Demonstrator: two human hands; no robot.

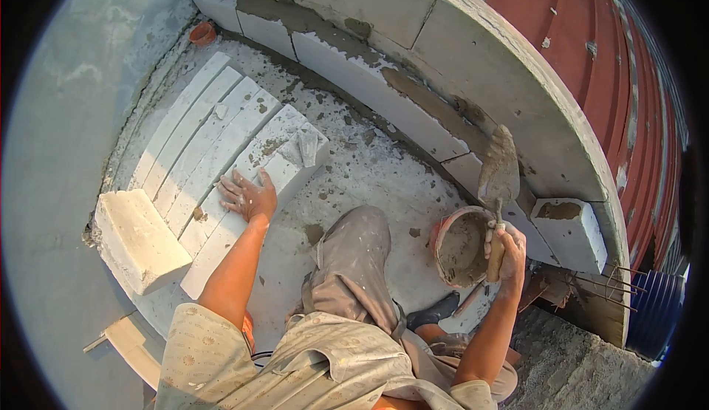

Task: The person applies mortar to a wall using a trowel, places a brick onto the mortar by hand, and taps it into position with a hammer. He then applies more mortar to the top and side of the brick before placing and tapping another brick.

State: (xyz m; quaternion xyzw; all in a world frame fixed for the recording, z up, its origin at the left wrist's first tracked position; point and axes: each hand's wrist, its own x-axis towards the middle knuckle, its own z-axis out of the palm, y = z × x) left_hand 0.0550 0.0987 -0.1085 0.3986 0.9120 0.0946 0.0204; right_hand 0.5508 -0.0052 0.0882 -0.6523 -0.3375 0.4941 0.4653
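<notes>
My left hand (249, 196) rests with fingers spread on the top of a row of white blocks (214, 144), holding nothing. A small trowel-like wedge or block piece (306, 148) lies on the blocks beyond it. My right hand (505, 251) is wrapped round the wooden handle of a trowel (500, 170), whose blade points away and is coated with grey mortar. Just left of that hand and partly behind it is a reddish bucket (443, 247) with grey mortar inside. Beyond the trowel runs a low course of white blocks (369, 85) along the curved wall.
The curved wall (517, 63) bounds the right side. A single block (569, 233) stands against it, near bare rebar (617, 284) and a blue ribbed drum (656, 314). Another block (140, 240) lies at left. A small orange pot (202, 34) sits at the far corner.
</notes>
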